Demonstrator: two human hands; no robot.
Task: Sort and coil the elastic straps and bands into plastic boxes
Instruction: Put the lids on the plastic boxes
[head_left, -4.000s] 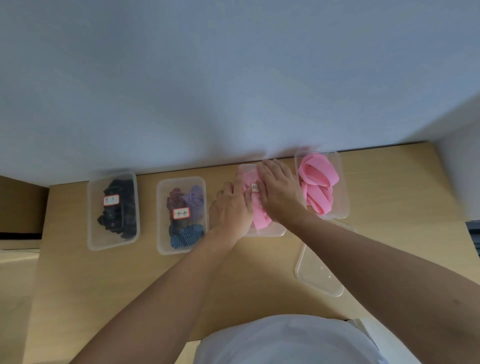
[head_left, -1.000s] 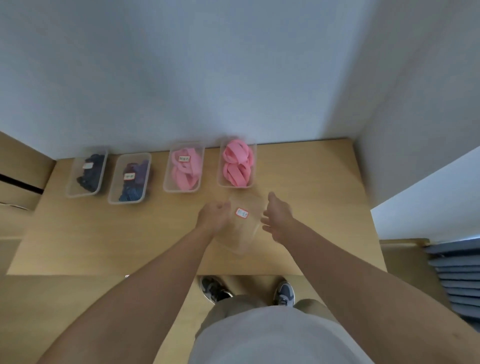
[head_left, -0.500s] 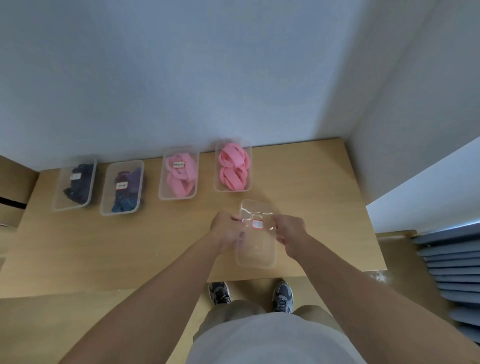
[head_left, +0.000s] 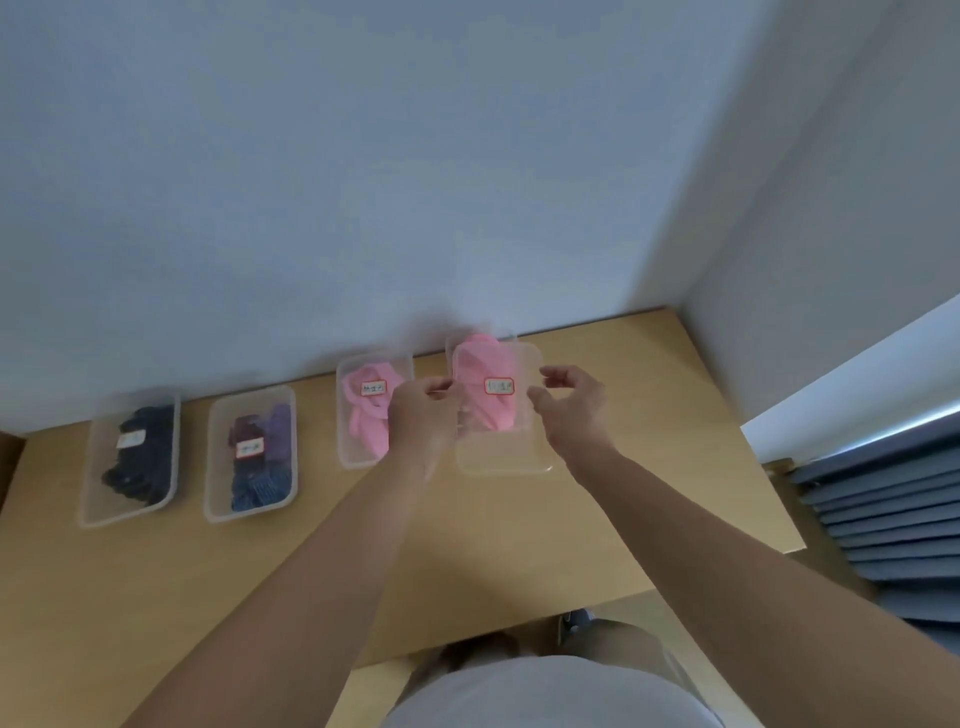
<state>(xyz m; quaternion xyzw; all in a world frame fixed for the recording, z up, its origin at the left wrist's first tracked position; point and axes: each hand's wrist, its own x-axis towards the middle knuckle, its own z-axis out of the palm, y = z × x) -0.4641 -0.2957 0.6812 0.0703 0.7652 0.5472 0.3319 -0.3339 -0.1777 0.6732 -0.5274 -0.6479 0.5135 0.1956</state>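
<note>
Two hands at clear rectangular plastic lid with red-bordered label (head_left: 501, 449): left hand (head_left: 423, 415) pinching left edge; right hand (head_left: 569, 402) curled at right edge, contact unclear in blur. Lid over rightmost clear plastic box of pink elastic bands (head_left: 450, 358), beside wall. Align corners, lower level, press rim evenly. Long axis toward wall, label end far.

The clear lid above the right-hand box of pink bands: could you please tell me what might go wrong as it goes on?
1. The lid sits nearer the person than the box, so it may land askew.
2. The pink bands heap high at the far end and could catch under the rim.
3. The left hand pinches one edge and the right hand's hold looks loose; the lid might slip.
</note>
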